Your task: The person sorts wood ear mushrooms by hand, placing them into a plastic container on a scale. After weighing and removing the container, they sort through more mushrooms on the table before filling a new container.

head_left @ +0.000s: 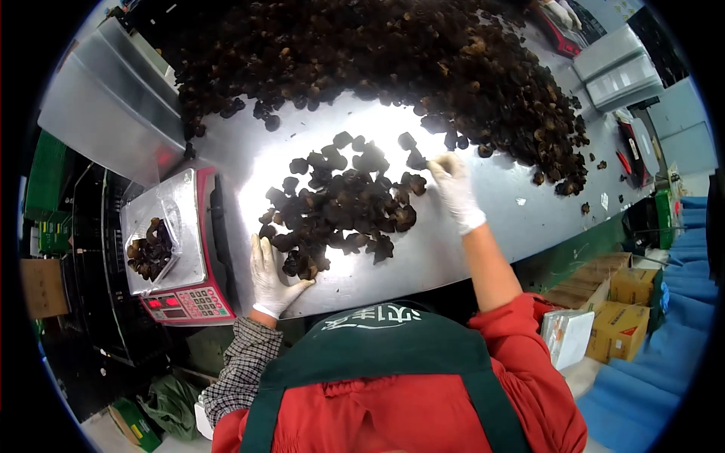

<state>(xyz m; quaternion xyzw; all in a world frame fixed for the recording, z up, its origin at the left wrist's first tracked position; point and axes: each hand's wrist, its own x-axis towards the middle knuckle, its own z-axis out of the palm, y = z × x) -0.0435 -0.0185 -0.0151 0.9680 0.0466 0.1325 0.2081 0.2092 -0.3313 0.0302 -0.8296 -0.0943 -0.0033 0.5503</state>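
Observation:
A loose pile of dark brown, wrinkled pieces that look like dried wood ear fungus (340, 204) lies on the metal table (423, 260) in front of me. My left hand (270, 281), in a white glove, rests at the pile's near left edge, thumb spread away from the fingers and nothing in it. On the pile's right side, my gloved right hand (457, 195) has its fingers pinched together at a single dark piece (416, 159). The exact contact at the fingertips is hard to see.
A much larger heap of dark pieces (362, 53) covers the table's far side. To my left stands a red scale (198, 249) with a clear tray of pieces (155, 253). Plastic bins (106, 102) stand behind it. A co-worker's gloved hand (563, 13) shows far right.

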